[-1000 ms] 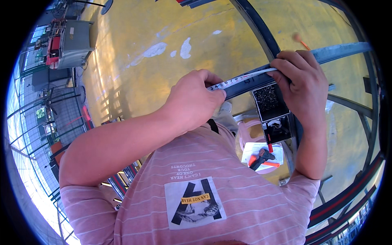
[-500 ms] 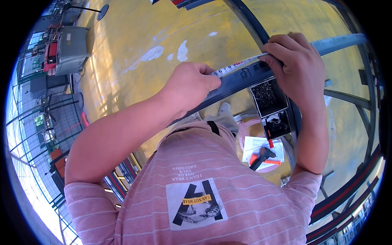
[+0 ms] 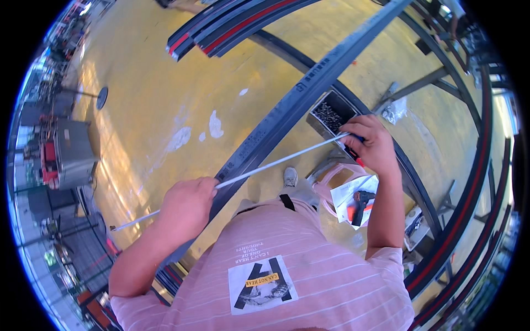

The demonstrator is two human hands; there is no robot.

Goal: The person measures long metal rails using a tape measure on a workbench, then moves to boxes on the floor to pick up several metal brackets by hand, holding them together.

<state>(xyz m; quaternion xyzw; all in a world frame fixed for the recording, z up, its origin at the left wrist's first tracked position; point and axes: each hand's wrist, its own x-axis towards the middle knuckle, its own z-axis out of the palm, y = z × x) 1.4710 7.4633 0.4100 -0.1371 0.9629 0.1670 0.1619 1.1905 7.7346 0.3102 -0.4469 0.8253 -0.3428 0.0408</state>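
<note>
A tape measure's pale blade (image 3: 281, 160) stretches slantwise between my hands, and its free end with the hook sticks out to the lower left. My left hand (image 3: 189, 208) is closed around the blade partway along it, close to the long dark metal profile (image 3: 270, 127). My right hand (image 3: 371, 142) grips the other end, where a small dark blue part of the tape's case shows between the fingers. The profile runs from beside my body to the far right, and the blade crosses over its near end. My fingers hide most of the case.
A bin of small dark fasteners (image 3: 330, 113) sits below my right hand. Nearer stands a pink stool (image 3: 337, 177) bearing paper and a cordless drill (image 3: 361, 204). Profiles with red stripes (image 3: 237, 25) lie at the far side; more line the right. A grey cabinet (image 3: 74, 151) stands left.
Both hands have come off the profile, the right toward me and the left down and left. More blade is out, its hook end now visible. The view has turned, so the profile appears steeper.
</note>
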